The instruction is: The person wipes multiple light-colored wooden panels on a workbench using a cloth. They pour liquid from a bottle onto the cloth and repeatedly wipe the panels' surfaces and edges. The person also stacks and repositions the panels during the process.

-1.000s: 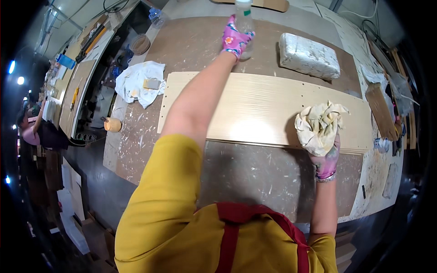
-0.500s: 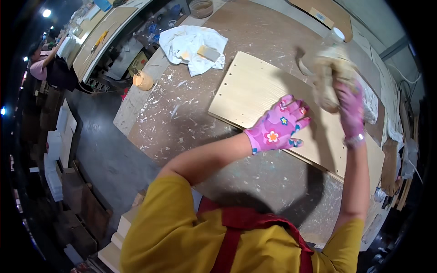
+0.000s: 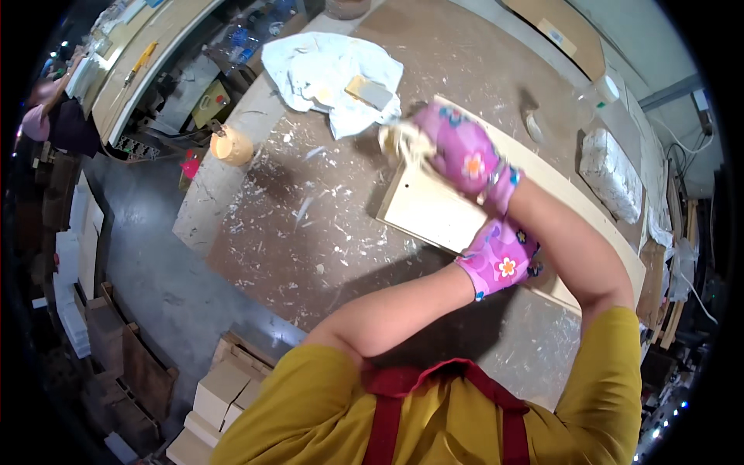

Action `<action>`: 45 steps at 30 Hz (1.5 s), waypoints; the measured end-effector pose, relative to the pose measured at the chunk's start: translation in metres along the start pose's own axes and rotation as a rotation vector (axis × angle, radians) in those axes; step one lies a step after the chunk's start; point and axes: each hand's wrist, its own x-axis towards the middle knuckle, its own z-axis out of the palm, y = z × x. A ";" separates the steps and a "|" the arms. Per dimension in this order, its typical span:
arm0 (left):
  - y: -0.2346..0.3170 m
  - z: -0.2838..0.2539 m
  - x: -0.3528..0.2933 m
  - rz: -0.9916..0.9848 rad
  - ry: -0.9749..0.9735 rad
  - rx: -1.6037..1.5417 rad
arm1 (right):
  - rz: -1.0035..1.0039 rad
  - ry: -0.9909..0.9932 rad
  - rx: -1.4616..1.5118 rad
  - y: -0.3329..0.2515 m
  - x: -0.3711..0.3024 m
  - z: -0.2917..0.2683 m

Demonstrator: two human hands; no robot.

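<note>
Rag (image 3: 404,145) is gripped in the curled fingers of the gloved right hand (image 3: 465,151), at the left end of the board (image 3: 434,209), which is laid on the scuffed surface (image 3: 271,225). Left hand (image 3: 502,260) is placed at the board's near edge, its fingers partly hidden under the right arm; whether anything is grasped there cannot be told. Just beyond the rag, a block (image 3: 368,91) is seen on a white cloth (image 3: 298,74).

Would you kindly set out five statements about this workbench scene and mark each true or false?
1. The right hand grips a crumpled cloth. True.
2. The left hand is bare. False: it wears a pink flowered glove.
3. The peach-coloured container stands left of the pale board. True.
4. The white wrapped bundle lies on the pale board. False: it lies on the table.
5. A small block rests on the white cloth. True.
</note>
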 end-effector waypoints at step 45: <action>0.013 -0.020 0.011 -0.033 -0.160 -0.010 | 0.329 0.031 -0.034 0.042 0.030 -0.017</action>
